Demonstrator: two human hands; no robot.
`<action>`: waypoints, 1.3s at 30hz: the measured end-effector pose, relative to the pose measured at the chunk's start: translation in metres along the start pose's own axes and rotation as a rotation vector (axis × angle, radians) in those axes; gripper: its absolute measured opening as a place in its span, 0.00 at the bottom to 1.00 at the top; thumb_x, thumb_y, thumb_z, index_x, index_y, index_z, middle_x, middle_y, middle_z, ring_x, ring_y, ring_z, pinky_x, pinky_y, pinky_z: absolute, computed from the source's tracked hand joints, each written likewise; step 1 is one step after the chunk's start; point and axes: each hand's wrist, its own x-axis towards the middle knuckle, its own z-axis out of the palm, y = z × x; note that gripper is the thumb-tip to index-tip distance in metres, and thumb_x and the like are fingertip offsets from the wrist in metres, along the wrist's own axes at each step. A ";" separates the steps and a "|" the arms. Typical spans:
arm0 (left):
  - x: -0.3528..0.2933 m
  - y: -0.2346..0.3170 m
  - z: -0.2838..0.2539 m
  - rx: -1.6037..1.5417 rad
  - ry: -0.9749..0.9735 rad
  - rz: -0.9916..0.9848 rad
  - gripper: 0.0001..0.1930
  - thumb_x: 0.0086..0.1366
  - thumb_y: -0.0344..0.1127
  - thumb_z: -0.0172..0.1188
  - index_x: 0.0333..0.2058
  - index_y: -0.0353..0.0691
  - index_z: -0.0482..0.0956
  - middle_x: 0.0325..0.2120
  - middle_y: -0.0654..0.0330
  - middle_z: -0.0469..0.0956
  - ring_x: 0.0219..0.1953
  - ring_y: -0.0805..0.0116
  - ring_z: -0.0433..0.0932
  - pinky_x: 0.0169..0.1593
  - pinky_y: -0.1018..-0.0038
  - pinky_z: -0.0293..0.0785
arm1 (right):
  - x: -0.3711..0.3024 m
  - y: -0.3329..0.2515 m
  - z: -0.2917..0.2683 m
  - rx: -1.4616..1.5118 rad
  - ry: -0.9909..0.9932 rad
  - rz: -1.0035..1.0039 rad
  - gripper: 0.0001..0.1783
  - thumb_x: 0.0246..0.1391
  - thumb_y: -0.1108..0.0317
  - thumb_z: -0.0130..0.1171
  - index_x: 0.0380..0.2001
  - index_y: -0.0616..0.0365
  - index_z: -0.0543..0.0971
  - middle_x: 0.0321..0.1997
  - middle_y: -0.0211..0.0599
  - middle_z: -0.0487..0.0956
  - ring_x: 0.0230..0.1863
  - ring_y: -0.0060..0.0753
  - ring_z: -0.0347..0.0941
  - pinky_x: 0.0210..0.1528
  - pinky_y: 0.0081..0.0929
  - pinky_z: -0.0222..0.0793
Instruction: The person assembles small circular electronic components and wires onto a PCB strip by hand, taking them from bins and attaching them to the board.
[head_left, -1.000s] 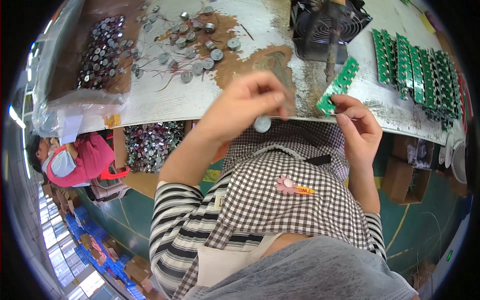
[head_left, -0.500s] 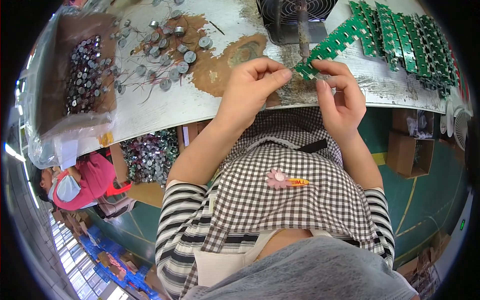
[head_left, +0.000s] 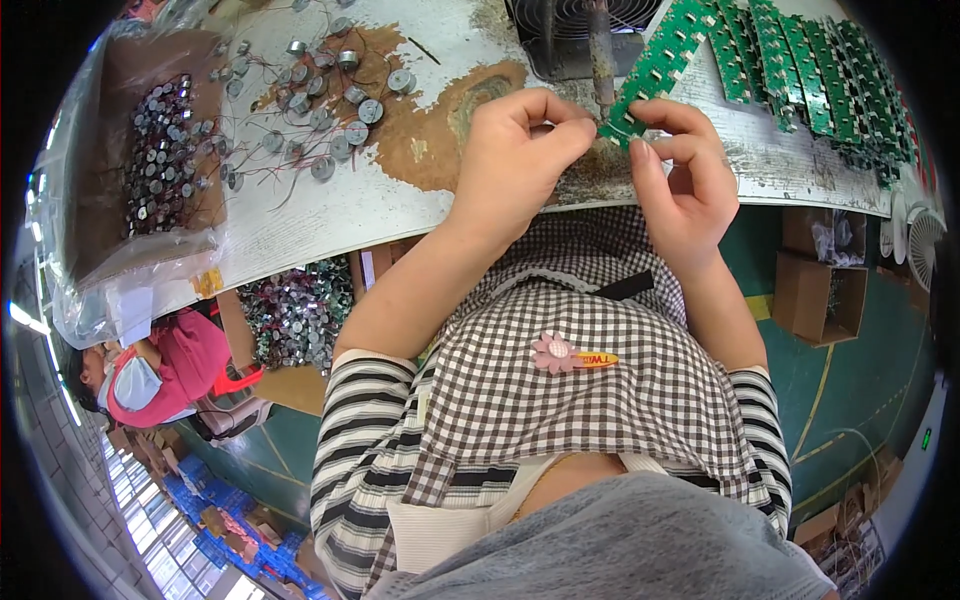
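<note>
Seen from above, a person in a checked apron over a striped top works at the near edge of a worn white tabletop (head_left: 300,215), both hands raised together at its rim. The left hand (head_left: 515,150) is curled narrow, thumb and fingertips pinched at the lower end of a long green circuit-board strip (head_left: 655,70); whether a small part sits inside that pinch cannot be told. The right hand (head_left: 685,175) grips the same end from the other side, thumb and forefinger closed on it, seemingly to steady the strip while the left hand works on it. The strip is slim and bright green, made of repeating small sections, and slants up and away across the tabletop toward a black fan (head_left: 575,30). More green strips (head_left: 820,70) lie in rows to the right, within easy reach. To the left, loose round silver components with thin wire leads (head_left: 320,110) are scattered, and a plastic-lined box (head_left: 150,160) holds many more.
</note>
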 end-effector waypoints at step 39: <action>0.004 0.012 -0.005 0.270 -0.099 0.012 0.05 0.55 0.28 0.62 0.28 0.33 0.77 0.25 0.66 0.76 0.27 0.83 0.71 0.32 0.85 0.67 | 0.001 0.001 0.000 -0.069 -0.011 -0.078 0.06 0.45 0.82 0.60 0.25 0.65 0.72 0.39 0.50 0.78 0.36 0.36 0.75 0.38 0.24 0.71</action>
